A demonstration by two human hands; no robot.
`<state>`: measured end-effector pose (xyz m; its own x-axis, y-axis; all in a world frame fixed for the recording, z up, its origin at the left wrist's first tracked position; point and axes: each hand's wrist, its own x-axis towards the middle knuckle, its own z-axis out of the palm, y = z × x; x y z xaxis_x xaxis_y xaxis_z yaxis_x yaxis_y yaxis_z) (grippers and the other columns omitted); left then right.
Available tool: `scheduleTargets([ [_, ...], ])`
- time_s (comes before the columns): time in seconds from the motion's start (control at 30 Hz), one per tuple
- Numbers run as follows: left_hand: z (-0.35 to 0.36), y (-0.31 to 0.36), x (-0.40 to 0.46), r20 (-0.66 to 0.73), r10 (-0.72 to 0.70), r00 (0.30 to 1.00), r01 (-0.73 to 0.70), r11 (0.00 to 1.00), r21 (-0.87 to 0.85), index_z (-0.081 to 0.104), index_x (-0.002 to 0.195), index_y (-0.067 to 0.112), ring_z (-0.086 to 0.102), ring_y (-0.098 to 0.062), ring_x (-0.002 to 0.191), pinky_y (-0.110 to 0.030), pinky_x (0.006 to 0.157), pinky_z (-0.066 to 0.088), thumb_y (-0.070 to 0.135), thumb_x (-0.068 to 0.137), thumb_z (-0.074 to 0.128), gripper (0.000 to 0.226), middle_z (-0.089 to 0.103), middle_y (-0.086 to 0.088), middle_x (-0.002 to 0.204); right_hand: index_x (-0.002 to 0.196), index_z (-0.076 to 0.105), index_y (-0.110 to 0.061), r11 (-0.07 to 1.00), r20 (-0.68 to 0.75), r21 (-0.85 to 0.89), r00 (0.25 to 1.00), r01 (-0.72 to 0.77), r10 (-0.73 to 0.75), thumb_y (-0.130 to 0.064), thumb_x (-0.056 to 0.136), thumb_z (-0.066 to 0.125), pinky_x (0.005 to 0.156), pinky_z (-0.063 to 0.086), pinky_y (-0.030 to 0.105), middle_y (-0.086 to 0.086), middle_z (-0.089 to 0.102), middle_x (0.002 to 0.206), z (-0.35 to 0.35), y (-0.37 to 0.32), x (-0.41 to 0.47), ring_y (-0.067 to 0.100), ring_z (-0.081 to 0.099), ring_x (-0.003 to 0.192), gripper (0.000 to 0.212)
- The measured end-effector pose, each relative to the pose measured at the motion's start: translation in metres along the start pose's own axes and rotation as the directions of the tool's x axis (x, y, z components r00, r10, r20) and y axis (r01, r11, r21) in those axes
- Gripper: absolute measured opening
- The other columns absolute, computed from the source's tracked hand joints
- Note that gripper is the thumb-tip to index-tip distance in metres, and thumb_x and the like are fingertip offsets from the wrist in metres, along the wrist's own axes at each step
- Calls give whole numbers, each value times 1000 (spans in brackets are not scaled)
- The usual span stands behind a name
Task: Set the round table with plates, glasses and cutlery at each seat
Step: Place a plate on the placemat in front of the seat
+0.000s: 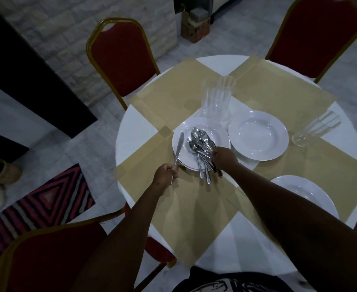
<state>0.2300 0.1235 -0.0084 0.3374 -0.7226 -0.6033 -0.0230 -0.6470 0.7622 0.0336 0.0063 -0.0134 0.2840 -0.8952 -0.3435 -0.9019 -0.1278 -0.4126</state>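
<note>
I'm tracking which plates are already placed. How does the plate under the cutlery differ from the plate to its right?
The plate under the cutlery carries a heap of spoons and forks; the plate to its right is bare. The loaded one sits on at least one more plate, an extra rim showing beneath, while the right one lies single on its placemat. The right hand grips the cutlery on the first; nothing touches the second. Both are white, round and deep-welled.

My left hand [166,172] pinches a knife [178,149] by its handle, blade angled up over the left rim of the stacked plates [181,142]. My right hand [223,155] grips a bundle of spoons and forks [200,147] fanned across that stack. A second plate [258,135] lies just right, a glass [315,128] beyond it, and stacked glasses [216,98] stand farther back.
</note>
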Motion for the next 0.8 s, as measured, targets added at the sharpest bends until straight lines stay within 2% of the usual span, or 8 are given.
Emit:
scheduleTargets([
  [0.17, 2, 1, 5, -40, 51, 998, -48, 996, 81, 57, 82, 16, 42, -11, 56, -24, 54, 35, 15, 93, 47, 16, 54, 1, 67, 116, 57, 2, 997, 102, 52, 993, -60, 55, -1, 94, 35, 96, 45, 35, 15, 59, 119, -10, 14, -9, 31, 54, 115, 31],
  [0.23, 4, 5, 4, -45, 91, 995, -85, 989, 117, 58, 83, 15, 42, -12, 56, -26, 54, 34, 14, 91, 43, 17, 53, 1, 67, 116, 59, -1, 999, 162, -22, 986, -45, 48, -2, 95, 37, 97, 45, 32, 11, 62, 117, -16, 23, -13, 27, 55, 115, 30],
  [0.37, 14, 15, -2, -1, 104, 995, -104, 988, 111, 54, 78, 15, 38, -12, 51, -25, 49, 31, 12, 94, 41, 21, 48, 0, 61, 99, 63, 3, 977, 85, 183, 992, -112, 98, -2, 90, 47, 80, 48, 32, 18, 63, 100, -27, 37, -26, 29, 62, 98, 19],
  [0.47, 24, 24, -3, 62, 76, 995, -79, 996, 41, 56, 80, 13, 35, -10, 48, -21, 44, 28, 9, 95, 40, 22, 47, -1, 62, 70, 45, -11, 932, 19, 321, 986, -166, 168, -2, 95, 39, 65, 40, 29, 18, 49, 87, -39, 54, -37, 26, 52, 82, 27],
  [0.53, 32, 32, -4, 103, 60, 993, -59, 998, -12, 56, 81, 10, 37, -11, 49, -20, 44, 29, 5, 94, 38, 23, 49, -3, 64, 72, 40, -14, 863, 16, 464, 976, -201, 218, -6, 96, 38, 65, 42, 30, 11, 49, 82, -45, 67, -45, 22, 49, 73, 25],
  [0.63, 51, 47, -11, 153, 50, 987, -39, 996, -75, 58, 79, 8, 50, -11, 47, -19, 46, 40, 5, 92, 42, 21, 55, -4, 65, 79, 42, -13, 757, -27, 628, 967, -180, 252, -10, 94, 40, 47, 34, 27, 5, 47, 68, -57, 90, -58, 16, 41, 54, 15],
  [0.7, 69, 56, -17, 205, 42, 978, -20, 994, -107, 62, 78, 9, 54, -11, 48, -18, 45, 43, 7, 93, 44, 24, 58, -4, 64, 73, 41, -15, 709, -43, 686, 964, -163, 263, -4, 91, 41, 44, 28, 24, 3, 43, 64, -65, 109, -67, 14, 36, 50, 21],
  [0.8, 101, 66, -21, 324, 50, 945, -30, 997, -68, 73, 83, 14, 55, -17, 55, -24, 52, 39, 13, 95, 45, 31, 66, -8, 70, 76, 44, -15, 615, -16, 765, 949, -190, 314, -8, 91, 38, 45, 23, 22, 1, 42, 62, -79, 141, -81, 12, 31, 50, 18],
])
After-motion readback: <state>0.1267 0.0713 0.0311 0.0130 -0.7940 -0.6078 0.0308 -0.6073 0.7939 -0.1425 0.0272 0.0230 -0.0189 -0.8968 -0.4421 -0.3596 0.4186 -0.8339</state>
